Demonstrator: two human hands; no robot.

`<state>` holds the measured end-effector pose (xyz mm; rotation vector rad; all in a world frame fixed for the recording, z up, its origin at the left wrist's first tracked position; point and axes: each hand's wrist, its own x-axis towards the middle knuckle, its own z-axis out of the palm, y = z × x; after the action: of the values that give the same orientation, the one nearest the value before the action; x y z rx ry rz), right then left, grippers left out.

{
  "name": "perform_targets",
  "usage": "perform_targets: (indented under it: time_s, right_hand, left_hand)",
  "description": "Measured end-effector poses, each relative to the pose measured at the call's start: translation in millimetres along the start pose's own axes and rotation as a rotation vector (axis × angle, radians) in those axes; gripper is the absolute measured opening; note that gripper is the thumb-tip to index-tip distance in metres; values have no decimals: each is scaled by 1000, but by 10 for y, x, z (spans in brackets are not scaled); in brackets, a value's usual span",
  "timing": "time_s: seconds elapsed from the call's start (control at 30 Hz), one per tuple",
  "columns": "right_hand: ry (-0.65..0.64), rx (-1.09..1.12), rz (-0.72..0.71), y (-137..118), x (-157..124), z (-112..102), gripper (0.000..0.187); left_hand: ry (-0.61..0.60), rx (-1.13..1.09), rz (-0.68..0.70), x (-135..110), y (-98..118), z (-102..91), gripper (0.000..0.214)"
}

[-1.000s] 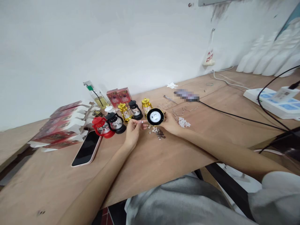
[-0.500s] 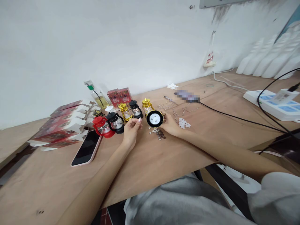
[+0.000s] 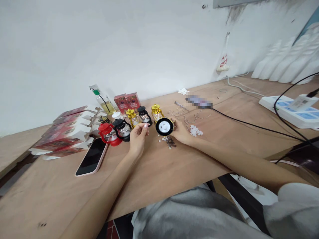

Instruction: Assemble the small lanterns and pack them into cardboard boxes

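My right hand (image 3: 181, 132) is closed round a small toy lantern (image 3: 164, 126), gold at its edge. Its round base faces me, a black ring around a white disc. Left of it, my left hand (image 3: 138, 134) is in a pinch, fingertips together and apart from the lantern; whatever is between them is too small to make out. Below the lantern lies a pile of small silvery round pieces, like button cells (image 3: 170, 142). Beside my left hand stand a black lantern (image 3: 122, 128), a red lantern (image 3: 109, 133) and a gold lantern (image 3: 132, 116). Another gold lantern (image 3: 156, 112) stands behind the held one.
A phone (image 3: 91, 157) lies at the left beside flattened red boxes (image 3: 67, 131). Behind the lanterns are a bottle of yellowish liquid (image 3: 107, 105) and red boxes (image 3: 127, 102). White tabs (image 3: 196, 130), a screwdriver (image 3: 181, 106), a cable and a power strip (image 3: 291, 111) occupy the right.
My left hand has shifted slightly left and up, away from the lantern base. My right hand and the lantern in it have hardly moved.
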<state>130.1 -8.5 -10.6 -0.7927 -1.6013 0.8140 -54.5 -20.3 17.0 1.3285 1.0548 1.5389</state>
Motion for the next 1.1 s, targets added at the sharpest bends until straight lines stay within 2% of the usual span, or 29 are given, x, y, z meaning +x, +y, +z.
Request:
perform_targets:
  time_s: [0.13,0.2,0.37,0.53,0.73,0.93,1.1]
  right_hand:
    - [2,-7,-4,0,-5,2,35]
    - [-1,-14,-6,3,-7,2,33]
    - [-7,-15,-5,0,-8,0,34]
    - [-22,-8,18,5,-10,2,32]
    - [-31,-34,25,-7,-22,4,34]
    - [-62,-69,19,-40,-43,23,35]
    - [-58,-95,3,-52,-49,33,35]
  left_hand:
    - [150,158,140,6,37,-16,34]
    - [170,192,185,2,63,-25,31]
    - [136,210,229,-43,124,6,30]
    - [92,253,347,-123,182,54,28]
    - [2,294,551,-256,247,78,19]
    - [-58,483,849,-324,326,132,6]
    - [-45,559,891,-307,306,129,5]
